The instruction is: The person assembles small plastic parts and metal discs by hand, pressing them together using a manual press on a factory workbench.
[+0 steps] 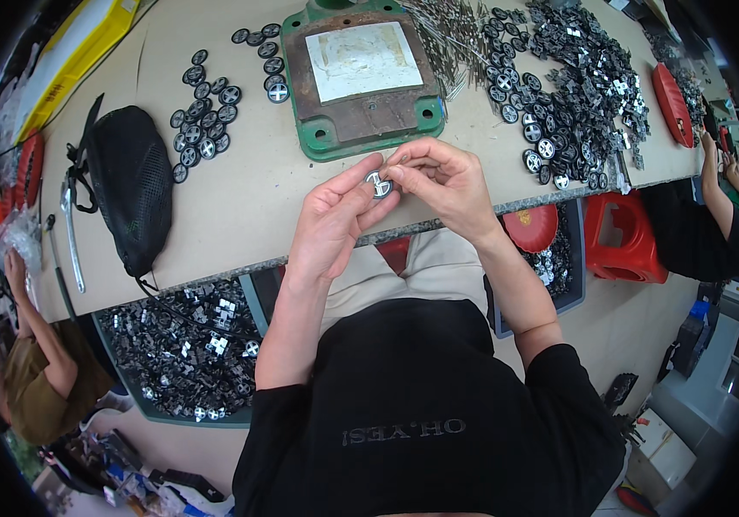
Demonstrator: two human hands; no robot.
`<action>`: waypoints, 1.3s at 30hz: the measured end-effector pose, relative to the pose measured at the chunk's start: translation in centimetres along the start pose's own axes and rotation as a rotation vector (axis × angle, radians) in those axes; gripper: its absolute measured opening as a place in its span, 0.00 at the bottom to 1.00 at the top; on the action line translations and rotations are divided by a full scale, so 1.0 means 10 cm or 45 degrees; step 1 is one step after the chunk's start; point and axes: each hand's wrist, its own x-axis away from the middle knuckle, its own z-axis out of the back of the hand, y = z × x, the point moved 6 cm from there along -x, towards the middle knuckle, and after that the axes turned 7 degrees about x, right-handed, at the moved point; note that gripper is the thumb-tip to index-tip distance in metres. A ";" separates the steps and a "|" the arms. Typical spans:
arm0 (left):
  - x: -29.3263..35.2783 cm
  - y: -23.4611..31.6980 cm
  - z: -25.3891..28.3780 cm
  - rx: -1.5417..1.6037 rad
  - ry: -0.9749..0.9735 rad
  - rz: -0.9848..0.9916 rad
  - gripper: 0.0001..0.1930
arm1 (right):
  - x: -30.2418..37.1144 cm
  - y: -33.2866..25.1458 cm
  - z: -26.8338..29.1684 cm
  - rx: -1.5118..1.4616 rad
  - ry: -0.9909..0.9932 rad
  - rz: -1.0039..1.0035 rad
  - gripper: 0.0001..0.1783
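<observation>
Just in front of the green metal base plate (306,103), both hands meet over the table's near edge. Pinched by its rim in my left hand (335,215) is a small round black wheel-like part (378,184) with silver on its face. The fingers of my right hand (445,185) are closed at the part's right side, thumb and forefinger together. Whether they hold a separate small piece there is too small to make out. A white sheet (362,60) covers the middle of the base plate.
Similar round parts (205,121) lie in a loose group at left, beside a black mesh pouch (132,181). A big heap of parts (572,95) and thin metal pins (447,34) lie at right. Bins (257,314) stand below the table edge; a red stool (623,237) is at right. Other people sit on both sides.
</observation>
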 end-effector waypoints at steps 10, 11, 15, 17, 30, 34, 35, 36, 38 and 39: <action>-0.08 -0.11 -0.11 0.047 -0.053 0.059 0.21 | 0.13 -0.06 0.08 0.446 0.132 0.265 0.07; -0.07 -0.09 -0.09 0.034 0.015 0.058 0.20 | 0.11 -0.06 0.11 0.374 0.108 0.248 0.08; -0.08 -0.10 -0.03 0.058 0.028 0.062 0.21 | -0.01 -0.21 0.33 0.332 -0.099 0.107 0.12; -0.09 -0.11 -0.03 0.057 -0.019 0.082 0.21 | -0.21 -0.34 0.84 0.629 0.070 0.186 0.12; -0.11 -0.13 -0.05 0.088 -0.126 0.111 0.20 | -0.90 -0.62 2.49 1.957 0.627 0.275 0.10; -0.09 -0.12 -0.05 0.058 -0.103 0.104 0.19 | -0.57 -0.60 2.11 1.127 0.506 0.012 0.15; -0.10 -0.12 -0.04 0.061 -0.084 0.099 0.19 | -0.49 -0.56 1.93 0.851 0.407 0.007 0.16; -0.10 -0.13 -0.03 0.025 -0.065 0.087 0.20 | -0.39 -0.54 1.74 0.668 0.347 -0.114 0.16; -0.12 -0.14 -0.04 -0.008 -0.025 0.072 0.21 | -0.21 -0.38 1.43 0.340 0.203 -0.186 0.15; -0.12 -0.13 -0.07 -0.039 -0.019 0.046 0.20 | -0.14 -0.33 1.29 0.316 0.119 -0.191 0.15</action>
